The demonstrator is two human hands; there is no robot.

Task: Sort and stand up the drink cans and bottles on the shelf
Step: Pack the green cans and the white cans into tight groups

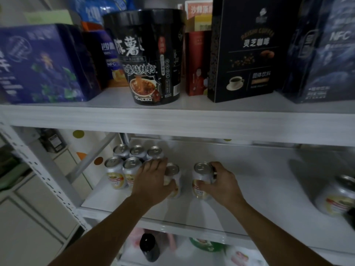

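White shelf board (249,198) carries silver drink cans. Nearest, the left grip (153,179) is curled round the first can (172,169), and the right grip (224,181) is wrapped round the second can (201,174). Both cans stand upright, near each other but apart. Behind them to the left, the five cans (131,170) stand in a tight cluster. Far right, the tipped can (336,196) lies over, blurred. On the upper shelf (192,123) stand a black noodle cup (151,54) and a dark coffee box (249,50).

Single head camera, wide-angle, close to shelf (249,189), facing forward, slightly down.
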